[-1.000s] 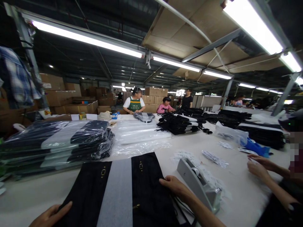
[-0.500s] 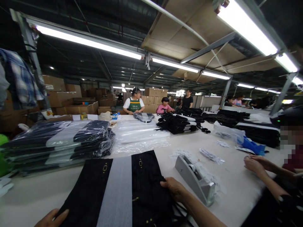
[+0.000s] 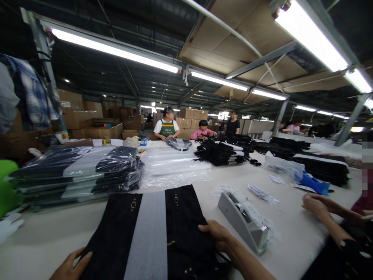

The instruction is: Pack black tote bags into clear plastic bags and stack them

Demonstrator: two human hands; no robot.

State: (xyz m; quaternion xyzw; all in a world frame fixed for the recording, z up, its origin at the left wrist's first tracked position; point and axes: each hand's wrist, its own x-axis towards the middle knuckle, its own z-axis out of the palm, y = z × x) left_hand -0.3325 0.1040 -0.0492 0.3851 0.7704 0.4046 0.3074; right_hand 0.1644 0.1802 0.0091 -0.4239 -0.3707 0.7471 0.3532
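In front of me on the table lies a flat black fabric article (image 3: 186, 217) with a wide light-grey band down its middle and small brass-coloured buckles; its exact kind I cannot tell. My left hand (image 3: 71, 266) grips its left edge near the bottom of the view, thumb on top and fingers partly hidden. On the opposite edge, my right hand (image 3: 217, 235) pinches the fabric, its thumb over the surface. Black straps trail beside the right wrist. A grey tape dispenser (image 3: 243, 221) stands just right of that hand.
Bagged black-and-grey articles (image 3: 78, 171) are stacked at left, beside clear plastic bags (image 3: 175, 163). Further back sit black piles (image 3: 220, 151). A blue packet (image 3: 317, 182) and paper tags (image 3: 260, 192) lie at right. A co-worker's hands (image 3: 317, 206) are close on the right; others stand across the table.
The whole scene has shifted slightly right in view as the camera turned a little. Both hands keep their hold on the black fabric article.
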